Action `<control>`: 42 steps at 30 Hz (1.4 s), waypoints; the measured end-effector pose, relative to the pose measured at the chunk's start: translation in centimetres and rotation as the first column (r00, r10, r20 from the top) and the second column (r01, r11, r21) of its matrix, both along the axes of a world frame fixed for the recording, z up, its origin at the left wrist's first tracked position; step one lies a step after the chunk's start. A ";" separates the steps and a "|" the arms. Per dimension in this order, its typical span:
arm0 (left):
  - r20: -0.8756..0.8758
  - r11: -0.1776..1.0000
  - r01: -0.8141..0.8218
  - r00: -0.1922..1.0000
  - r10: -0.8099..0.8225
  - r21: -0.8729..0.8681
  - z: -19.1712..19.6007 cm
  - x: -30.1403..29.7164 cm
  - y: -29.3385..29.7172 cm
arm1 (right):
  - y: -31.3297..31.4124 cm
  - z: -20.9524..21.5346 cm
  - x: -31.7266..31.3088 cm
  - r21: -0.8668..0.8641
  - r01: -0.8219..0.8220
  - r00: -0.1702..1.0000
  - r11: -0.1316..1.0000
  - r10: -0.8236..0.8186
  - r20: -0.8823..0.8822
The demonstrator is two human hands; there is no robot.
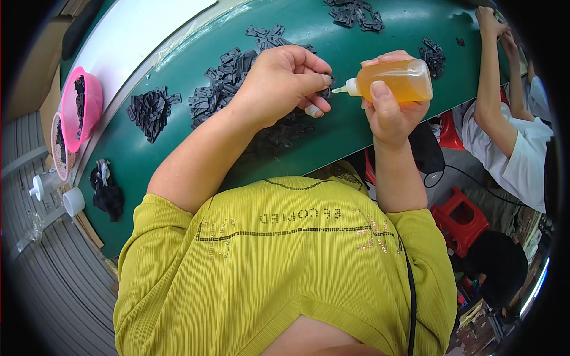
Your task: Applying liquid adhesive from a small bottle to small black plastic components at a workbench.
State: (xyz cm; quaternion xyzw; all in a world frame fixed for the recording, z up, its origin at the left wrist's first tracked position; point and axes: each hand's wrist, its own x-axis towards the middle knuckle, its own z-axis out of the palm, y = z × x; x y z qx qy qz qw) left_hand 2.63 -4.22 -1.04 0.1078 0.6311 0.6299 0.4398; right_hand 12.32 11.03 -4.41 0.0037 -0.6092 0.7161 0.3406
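Observation:
A clear squeeze bottle [404,80] of amber liquid lies nearly level in my right hand [389,115], its fingers wrapped round it. The thin nozzle tip [338,90] points left. Just beside that tip, my left hand [279,80] pinches a small black plastic part [328,89], mostly hidden by the fingers. One fingertip [313,110] of this hand has a pale wrap. Behind and beneath the left hand spreads a large heap of black plastic parts [219,83] on the green tabletop [178,133].
Smaller piles of black parts lie at left [152,113], far side [356,15] and right [433,57]. A pink basket [92,110], a dark cloth [107,196] and a white cup [73,202] stand at left. Another person's arm [496,89] and a red stool [460,219] are right.

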 end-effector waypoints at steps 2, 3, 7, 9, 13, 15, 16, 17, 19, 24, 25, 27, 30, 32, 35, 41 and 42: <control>0.004 1.000 -0.001 1.000 0.001 -0.004 0.1 0.0 0.1 | 0.0 0.0 -0.1 0.008 0.000 1.000 1.000 0.000 0.002; 0.003 1.000 -0.001 1.000 0.001 -0.004 0.1 0.0 0.1 | -0.1 0.1 -0.2 0.026 0.004 1.000 1.000 -0.004 0.000; -0.007 1.000 -0.007 1.000 0.007 -0.005 0.2 -0.1 0.1 | -0.1 0.5 0.0 -0.072 0.053 0.998 0.996 -0.052 0.022; -0.015 1.000 -0.009 1.000 0.009 0.008 0.1 -0.2 0.0 | 0.7 0.7 -0.1 -0.238 0.052 0.998 0.970 -0.061 -0.031; -0.090 1.000 -0.026 0.996 0.026 0.003 0.5 -0.9 0.9 | 1.9 0.6 -0.4 -0.454 0.077 0.988 0.888 -0.129 -0.084; -0.179 0.999 -0.044 0.983 0.043 -0.002 0.7 -1.9 2.2 | 1.8 0.6 -0.5 -0.499 0.075 0.989 0.864 -0.127 -0.072; -0.255 0.998 -0.065 0.965 0.069 0.021 0.6 -2.6 3.0 | 1.6 0.6 -0.6 -0.502 0.052 0.991 0.864 -0.107 -0.082; -0.328 0.995 -0.087 0.940 0.096 0.042 0.4 -3.3 4.1 | 1.5 0.6 -0.7 -0.495 0.068 0.990 0.866 -0.119 -0.073; -0.474 0.989 -0.124 0.868 0.148 0.083 -0.3 -4.8 6.4 | 1.7 0.3 -0.5 -0.490 0.083 0.990 0.868 -0.127 -0.056; -0.834 0.978 -0.206 0.547 0.076 -0.046 -0.9 -4.7 5.0 | 1.9 0.1 -0.1 -0.478 0.031 0.992 0.878 -0.085 -0.092; -0.849 0.979 -0.178 0.528 0.010 -0.099 -0.5 -4.1 3.7 | 1.9 0.1 -0.1 -0.486 0.017 0.993 0.874 -0.073 -0.095; -0.861 0.965 -0.174 0.501 -0.086 -0.197 0.4 -3.9 -0.2 | 2.0 0.2 -0.3 -0.481 0.051 0.994 0.875 -0.090 -0.059; -0.820 0.876 -0.288 0.542 -0.185 -0.388 1.0 -5.0 -7.2 | 2.0 0.1 -0.4 -0.462 0.050 0.994 0.886 -0.088 -0.060; -0.801 0.827 -0.322 0.552 -0.233 -0.462 0.4 -7.0 -12.5 | 1.9 0.1 -0.4 -0.448 0.052 0.994 0.892 -0.091 -0.064; -0.717 0.739 -0.292 0.602 -0.350 -0.606 1.5 -7.4 -16.7 | 1.9 0.4 -0.8 -0.429 0.044 0.994 0.902 -0.084 -0.075; -0.719 0.761 -0.220 0.558 -0.415 -0.610 0.8 -8.1 -16.9 | 1.3 0.6 -0.7 -0.405 0.125 0.988 0.906 -0.151 -0.031; -0.750 0.778 -0.237 0.526 -0.401 -0.582 0.6 -8.0 -17.2 | 1.1 0.8 -0.7 -0.366 0.118 0.989 0.923 -0.143 -0.040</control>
